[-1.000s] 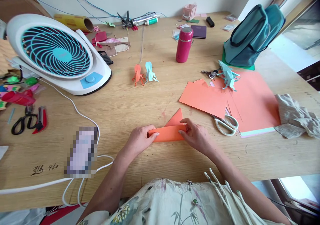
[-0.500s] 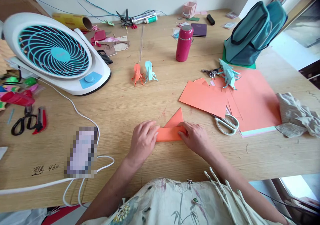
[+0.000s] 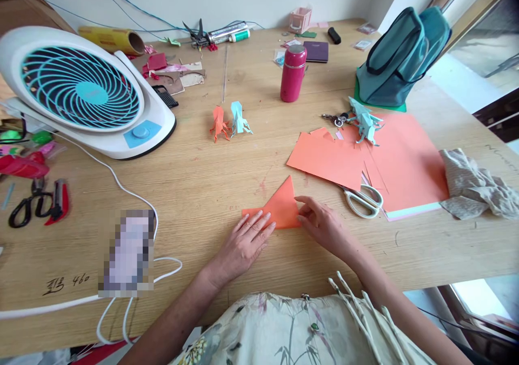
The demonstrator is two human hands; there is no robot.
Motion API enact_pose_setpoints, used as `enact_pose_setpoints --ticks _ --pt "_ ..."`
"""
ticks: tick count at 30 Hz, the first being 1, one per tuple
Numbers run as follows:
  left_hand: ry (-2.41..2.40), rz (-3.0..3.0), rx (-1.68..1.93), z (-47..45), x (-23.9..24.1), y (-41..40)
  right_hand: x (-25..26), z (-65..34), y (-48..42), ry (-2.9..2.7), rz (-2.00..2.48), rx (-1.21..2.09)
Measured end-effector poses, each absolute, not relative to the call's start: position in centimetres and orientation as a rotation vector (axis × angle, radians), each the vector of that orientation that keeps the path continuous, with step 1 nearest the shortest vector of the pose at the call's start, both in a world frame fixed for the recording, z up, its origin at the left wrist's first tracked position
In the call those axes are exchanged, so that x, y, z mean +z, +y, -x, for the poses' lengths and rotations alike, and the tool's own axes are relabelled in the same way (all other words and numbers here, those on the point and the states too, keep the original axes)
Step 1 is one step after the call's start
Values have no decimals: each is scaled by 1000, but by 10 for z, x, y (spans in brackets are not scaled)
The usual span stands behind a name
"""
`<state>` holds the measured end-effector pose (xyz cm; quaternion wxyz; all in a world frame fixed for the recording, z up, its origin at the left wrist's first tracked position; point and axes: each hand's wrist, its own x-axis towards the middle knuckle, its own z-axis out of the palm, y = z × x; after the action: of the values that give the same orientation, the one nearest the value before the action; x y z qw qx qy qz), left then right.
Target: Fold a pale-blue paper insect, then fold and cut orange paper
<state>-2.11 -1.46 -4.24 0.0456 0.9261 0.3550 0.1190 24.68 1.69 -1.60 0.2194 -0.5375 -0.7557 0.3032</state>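
Observation:
A folded piece of orange paper (image 3: 284, 208) lies on the table in front of me, with a pointed flap standing out at the top and a narrow strip reaching left. My left hand (image 3: 248, 241) rests flat on its lower left part, fingers stretched out and slightly spread. At the paper's right edge is my right hand (image 3: 324, 225), its fingers bent and the thumb apart from the forefinger. Whether its fingertips touch the edge is hard to see. Beyond the paper stand two small folded paper figures, one orange (image 3: 219, 123) and one light blue (image 3: 239, 118).
White-handled scissors (image 3: 364, 201) lie partly under orange sheets (image 3: 409, 165), right of my hands. A larger blue paper figure (image 3: 365, 123) sits on the sheets. Farther off are a pink flask (image 3: 293, 75) and a teal bag (image 3: 389, 67). A fan (image 3: 140, 132) and phone (image 3: 128, 254) occupy the left.
My left hand has flattened onto the paper. My right hand has loosened and shifted to its right edge. The strip across the triangle's base now shows only at the left.

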Motion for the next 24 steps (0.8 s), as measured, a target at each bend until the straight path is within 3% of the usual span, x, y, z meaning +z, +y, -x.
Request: enact_pose_setpoints --ticks 16,19,24 --pt "1118 -2810 428 21 -39 -11 -36 -249 2 -2087 1292 646" --pt "1129 -2781 450 22 -39 -12 -32 -245 -2 -2013 1315 731" --pt "1138 -2793 558 22 -38 -12 -19 -236 -8 -1663 1363 1138"
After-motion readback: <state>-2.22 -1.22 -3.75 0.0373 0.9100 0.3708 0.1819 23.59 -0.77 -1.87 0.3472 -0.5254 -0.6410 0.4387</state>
